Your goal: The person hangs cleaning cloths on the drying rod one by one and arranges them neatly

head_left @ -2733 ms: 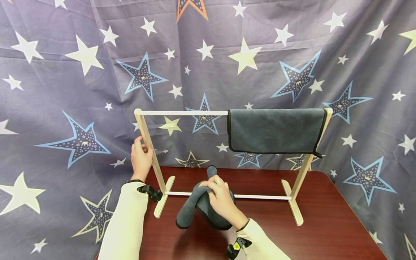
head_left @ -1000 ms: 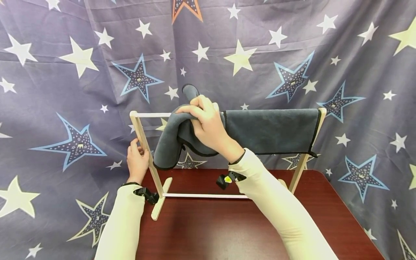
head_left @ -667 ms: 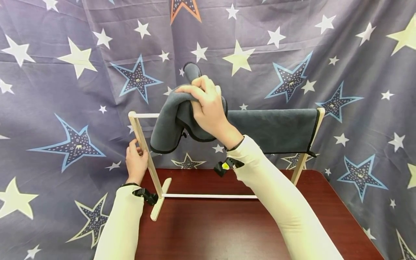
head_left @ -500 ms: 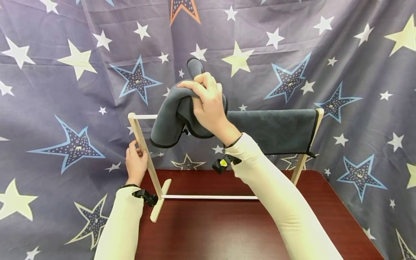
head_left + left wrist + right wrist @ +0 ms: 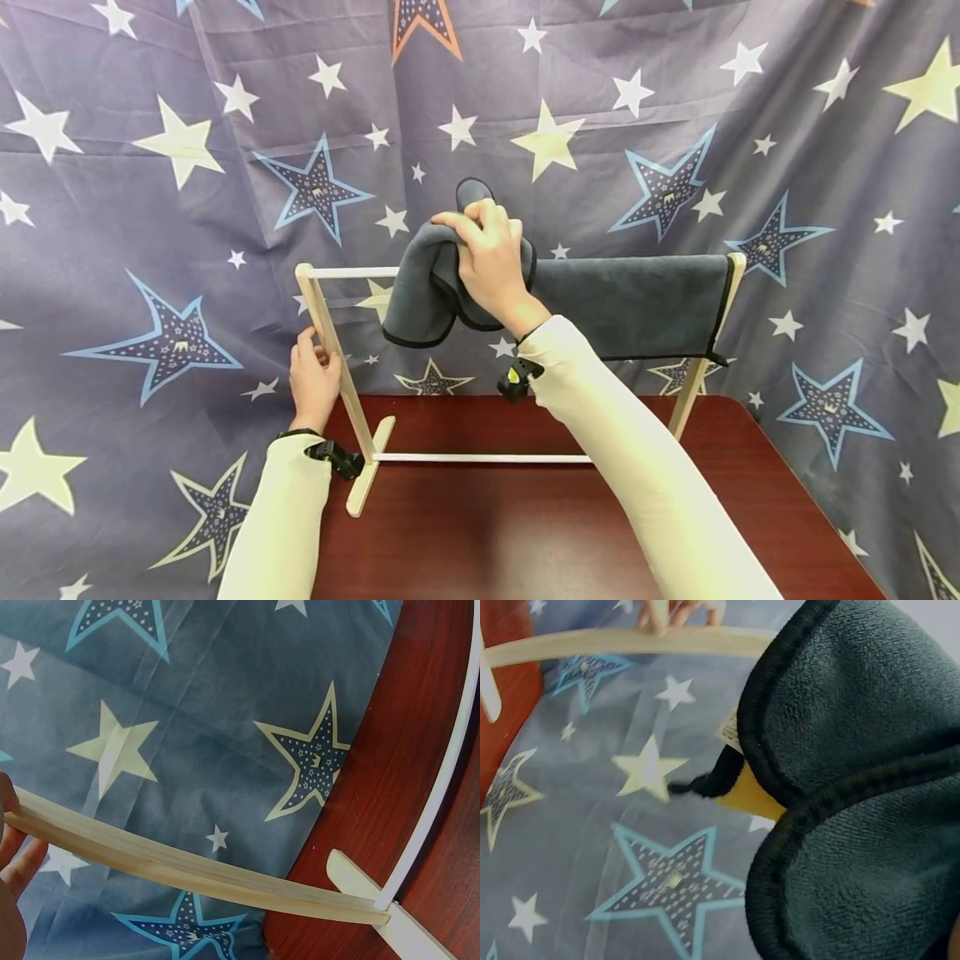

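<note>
My right hand grips a bunched dark grey cloth with black edging, up at the height of the rack's white top bar. One corner sticks up above my fingers, and the folds overlap the bar in the head view. Close up in the right wrist view, the cloth shows a yellow patch and a small label. My left hand holds the rack's left wooden post, with fingers on both sides of it in the left wrist view. A second grey cloth drapes over the bar's right part.
A white lower bar joins the rack's wooden feet on the dark red table. Behind everything hangs a grey curtain printed with stars. The right post is partly covered by cloth and sleeve.
My right hand has raised the bunched cloth from low over the table to above the top bar, then moved it slightly down and right. The left hand keeps its place on the post.
</note>
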Motion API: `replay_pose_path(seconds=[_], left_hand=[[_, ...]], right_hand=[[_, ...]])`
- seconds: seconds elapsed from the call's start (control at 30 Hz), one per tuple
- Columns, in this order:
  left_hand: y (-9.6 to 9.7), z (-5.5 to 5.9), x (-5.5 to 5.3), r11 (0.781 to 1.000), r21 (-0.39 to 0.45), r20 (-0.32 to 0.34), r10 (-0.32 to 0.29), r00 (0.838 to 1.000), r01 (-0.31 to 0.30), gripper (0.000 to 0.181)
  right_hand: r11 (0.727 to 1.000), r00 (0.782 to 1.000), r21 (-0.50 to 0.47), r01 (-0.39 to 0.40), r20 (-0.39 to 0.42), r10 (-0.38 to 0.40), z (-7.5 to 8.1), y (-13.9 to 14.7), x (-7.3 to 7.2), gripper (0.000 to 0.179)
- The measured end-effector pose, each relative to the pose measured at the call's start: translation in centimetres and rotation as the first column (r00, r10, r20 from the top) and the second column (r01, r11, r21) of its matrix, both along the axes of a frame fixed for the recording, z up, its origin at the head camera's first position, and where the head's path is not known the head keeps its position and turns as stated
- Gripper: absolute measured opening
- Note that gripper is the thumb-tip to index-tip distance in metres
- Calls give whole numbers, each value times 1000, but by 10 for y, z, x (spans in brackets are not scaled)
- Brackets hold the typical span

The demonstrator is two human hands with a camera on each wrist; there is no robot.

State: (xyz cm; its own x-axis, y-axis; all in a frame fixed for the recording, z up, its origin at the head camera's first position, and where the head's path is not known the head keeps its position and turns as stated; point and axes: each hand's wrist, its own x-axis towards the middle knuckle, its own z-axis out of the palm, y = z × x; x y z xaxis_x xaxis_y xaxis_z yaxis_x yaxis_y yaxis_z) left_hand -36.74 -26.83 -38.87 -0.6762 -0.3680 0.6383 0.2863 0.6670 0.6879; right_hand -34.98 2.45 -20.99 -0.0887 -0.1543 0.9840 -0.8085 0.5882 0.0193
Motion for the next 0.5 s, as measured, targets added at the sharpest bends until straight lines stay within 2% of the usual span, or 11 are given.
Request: replay_pose_path(seconds=[0.13, 0.33, 0.5], left_hand=[[0, 0, 0, 1000, 1, -3, -1, 1000, 1, 51], [-1, -1, -2, 1000, 2, -20, -3, 1000, 3, 49], [0, -2, -2, 1000, 4, -23, -4, 1000, 4, 48]], right_hand=[[996, 994, 56, 75, 77, -79, -8, 3, -7, 28], [978, 977, 126, 164, 114, -178, -21, 2, -14, 27], [960, 956, 186, 211, 165, -242, -25, 3, -15, 28]])
